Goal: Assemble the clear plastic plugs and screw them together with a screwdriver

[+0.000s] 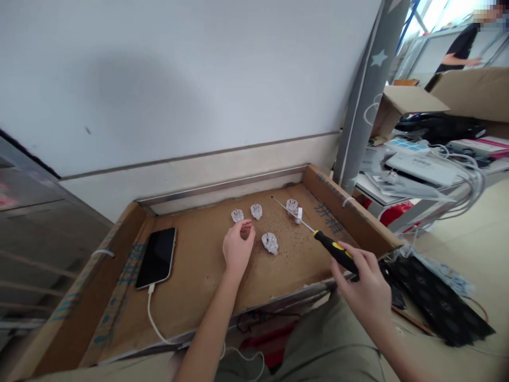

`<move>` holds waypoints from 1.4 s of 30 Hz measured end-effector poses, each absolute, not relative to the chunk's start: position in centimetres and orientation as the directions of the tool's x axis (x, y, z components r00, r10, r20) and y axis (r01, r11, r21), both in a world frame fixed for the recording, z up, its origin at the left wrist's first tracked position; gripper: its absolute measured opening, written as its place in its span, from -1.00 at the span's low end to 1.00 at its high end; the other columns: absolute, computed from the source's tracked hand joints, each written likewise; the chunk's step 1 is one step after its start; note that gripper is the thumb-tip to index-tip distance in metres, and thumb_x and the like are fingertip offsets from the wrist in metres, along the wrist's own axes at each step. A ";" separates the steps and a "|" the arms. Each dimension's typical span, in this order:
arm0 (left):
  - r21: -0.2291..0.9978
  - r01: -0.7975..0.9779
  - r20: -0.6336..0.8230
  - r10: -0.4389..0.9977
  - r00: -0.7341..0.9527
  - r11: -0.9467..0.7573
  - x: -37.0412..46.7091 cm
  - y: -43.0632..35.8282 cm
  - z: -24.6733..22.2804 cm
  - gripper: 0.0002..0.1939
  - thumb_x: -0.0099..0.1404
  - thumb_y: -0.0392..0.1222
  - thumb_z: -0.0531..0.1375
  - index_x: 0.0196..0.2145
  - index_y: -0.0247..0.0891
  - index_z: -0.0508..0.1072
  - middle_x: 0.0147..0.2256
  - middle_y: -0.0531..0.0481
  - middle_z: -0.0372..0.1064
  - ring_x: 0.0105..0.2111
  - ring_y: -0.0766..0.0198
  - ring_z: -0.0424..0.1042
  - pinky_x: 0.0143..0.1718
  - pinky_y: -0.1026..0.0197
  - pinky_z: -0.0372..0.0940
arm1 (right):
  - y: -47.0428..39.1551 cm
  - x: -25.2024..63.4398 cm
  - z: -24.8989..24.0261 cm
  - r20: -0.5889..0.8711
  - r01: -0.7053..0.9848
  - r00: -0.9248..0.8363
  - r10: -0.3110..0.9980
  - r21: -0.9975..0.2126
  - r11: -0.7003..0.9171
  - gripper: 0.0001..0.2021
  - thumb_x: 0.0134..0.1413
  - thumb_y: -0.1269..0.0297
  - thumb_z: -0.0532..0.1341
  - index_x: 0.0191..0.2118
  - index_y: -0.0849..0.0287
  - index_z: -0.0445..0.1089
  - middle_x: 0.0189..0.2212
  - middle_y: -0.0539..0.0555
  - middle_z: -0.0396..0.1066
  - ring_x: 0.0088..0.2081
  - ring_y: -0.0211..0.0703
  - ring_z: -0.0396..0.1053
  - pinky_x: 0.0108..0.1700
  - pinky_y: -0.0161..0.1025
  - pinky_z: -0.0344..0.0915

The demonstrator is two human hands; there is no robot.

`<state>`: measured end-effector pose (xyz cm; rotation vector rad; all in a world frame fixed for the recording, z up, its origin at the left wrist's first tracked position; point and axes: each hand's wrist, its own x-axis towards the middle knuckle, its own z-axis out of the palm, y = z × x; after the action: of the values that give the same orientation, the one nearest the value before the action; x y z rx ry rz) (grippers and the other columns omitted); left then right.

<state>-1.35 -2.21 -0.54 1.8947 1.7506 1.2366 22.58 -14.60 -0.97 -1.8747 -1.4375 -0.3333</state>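
Observation:
My right hand (pixel 368 281) is wrapped round the black and yellow handle of a screwdriver (pixel 334 246). Its long shaft points left across the tray, with the tip above the cardboard. My left hand (pixel 237 246) has thumb and fingers curled together; anything small between them is hidden. Just beyond its fingers lies a clear plug (pixel 237 215) with metal pins upward. Another clear plug (pixel 256 211) is slightly to the right, and a third plug (pixel 270 243) sits nearer me. Behind the screwdriver shaft is a further clear plug (pixel 292 205), beside a small white part (pixel 298 214).
A cardboard-lined tray (pixel 199 286) with raised sides holds everything. On its left lies a phone (pixel 157 257) with a white charging cable (pixel 150 310). A grey post (pixel 368 90) rises at right, near a cluttered shelf (pixel 421 164). In the background stands a person (pixel 463 48).

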 end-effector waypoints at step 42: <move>0.575 0.664 0.357 0.877 0.323 -0.479 -1.3 -3.0 -0.2 -0.45 -0.02 -0.07 0.33 -0.05 -0.18 0.33 -0.12 -0.05 0.38 -0.11 0.09 0.33 -0.08 0.07 0.23 | -3.1 13.5 -0.9 0.152 0.422 -0.060 0.987 -0.892 0.163 -0.65 0.10 0.12 0.10 -0.11 0.29 0.28 -0.23 0.08 0.31 -0.26 -0.37 0.29 -0.18 -0.28 0.33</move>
<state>-1.34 -3.04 -0.18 2.2702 1.3777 0.9223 13.51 -3.09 -0.90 -1.3799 -1.6153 0.8637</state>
